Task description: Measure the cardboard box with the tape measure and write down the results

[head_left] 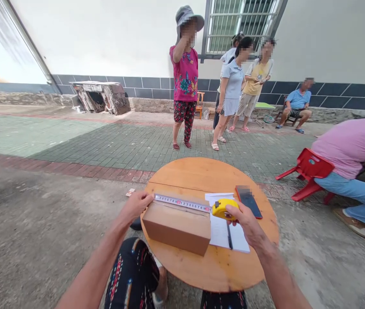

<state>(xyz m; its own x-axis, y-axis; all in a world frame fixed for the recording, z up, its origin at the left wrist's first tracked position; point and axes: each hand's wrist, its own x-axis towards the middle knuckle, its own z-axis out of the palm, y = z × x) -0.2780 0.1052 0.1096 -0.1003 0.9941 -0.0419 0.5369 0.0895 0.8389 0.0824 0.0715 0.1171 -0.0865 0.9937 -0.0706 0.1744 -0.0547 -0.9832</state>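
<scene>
A brown cardboard box point(176, 231) rests on the left part of a round wooden table point(198, 169). Stretched along the top of the box is the white blade of a yellow tape measure point(222, 209), with numbers and red marks facing up. My left hand point(137, 205) pinches the blade's end at the box's left edge. The yellow case is gripped in my right hand point(245, 221), just past the box's right edge. Beneath that hand lie white paper sheets point(217, 234) with a black pen point(230, 236) on them.
A dark phone point(248, 201) lies at the table's right. Several people stand or sit beyond the table. One person in pink point(352, 146) sits close by on a red plastic chair point(314, 169). A weathered box-like structure point(101, 96) stands by the wall.
</scene>
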